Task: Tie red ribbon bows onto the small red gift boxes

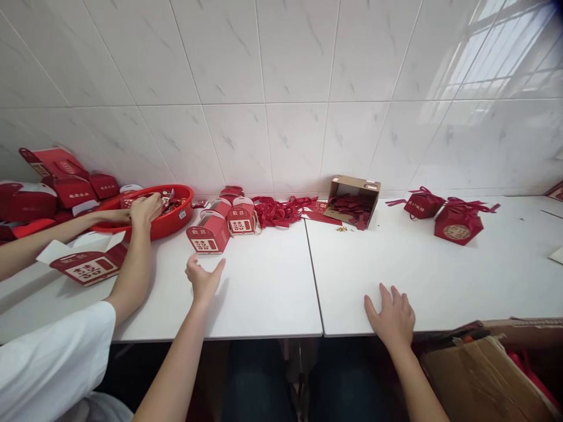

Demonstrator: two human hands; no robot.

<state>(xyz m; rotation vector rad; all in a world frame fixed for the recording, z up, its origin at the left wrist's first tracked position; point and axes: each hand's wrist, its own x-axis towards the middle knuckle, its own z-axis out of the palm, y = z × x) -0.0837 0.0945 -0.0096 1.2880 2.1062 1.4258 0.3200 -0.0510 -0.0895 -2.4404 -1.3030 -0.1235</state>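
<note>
My left hand (205, 280) is just in front of a red and white gift box (208, 234), thumb and fingers apart, holding nothing. Whether a fingertip touches the box I cannot tell. Beside that box stands another small gift box (241, 218) with a thin cord at its side. A pile of dark red ribbons (284, 211) lies to their right. Over the front part of the right-hand table (352, 275), my right hand (391, 316) is spread palm down with nothing in it.
At left, a co-worker's hands (147, 210) reach into a red basin (176, 220), near an open gift box (92, 265). A small carton (376, 202) holds red pieces. Two ribbon-tied boxes (460, 225) stand right. A large cardboard box (479, 375) is at front right.
</note>
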